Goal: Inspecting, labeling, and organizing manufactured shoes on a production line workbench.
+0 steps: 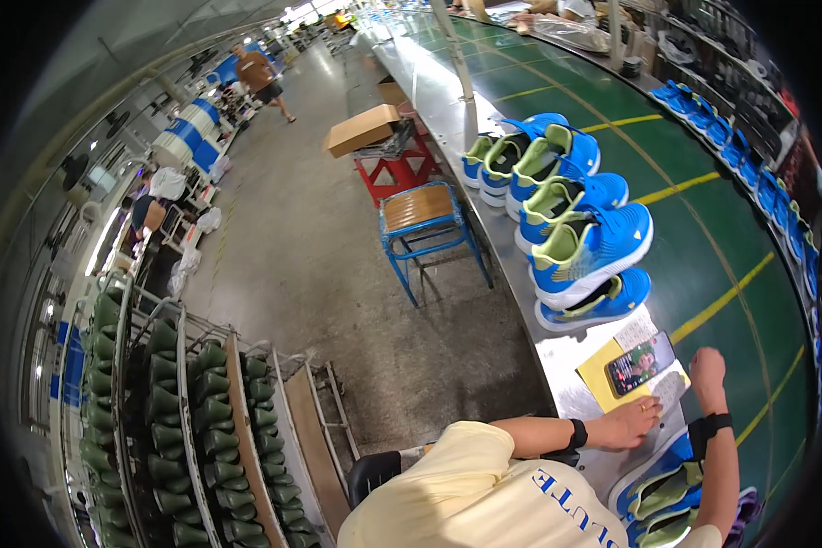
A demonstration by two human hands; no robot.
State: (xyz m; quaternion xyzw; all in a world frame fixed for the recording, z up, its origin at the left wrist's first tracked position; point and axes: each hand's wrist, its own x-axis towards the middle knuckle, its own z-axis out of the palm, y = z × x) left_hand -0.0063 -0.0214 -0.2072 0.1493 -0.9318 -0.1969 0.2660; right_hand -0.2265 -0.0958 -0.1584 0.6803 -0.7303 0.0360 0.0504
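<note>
My left hand [626, 424] lies on the metal edge of the bench, fingers loosely stretched toward the papers and holding nothing I can see. Just beyond it a phone [641, 363] with a lit screen rests on a yellow sheet [595, 373] and white papers [637, 330]. My right hand [709, 374] is closed over the edge of the green belt [721, 333], right of the phone; what its fingers hold, if anything, is hidden. Blue sneakers with lime linings [667, 489] sit between my forearms. Farther along the bench stands a group of similar sneakers [594, 251], some stacked.
A blue-framed stool [420, 210] and a red stool [397, 169] bearing a cardboard box [363, 131] stand left of the bench. Racks of dark green shoe lasts [219, 438] are at lower left. More blue sneakers [740, 151] line the belt's far side. A person [258, 78] walks in the aisle.
</note>
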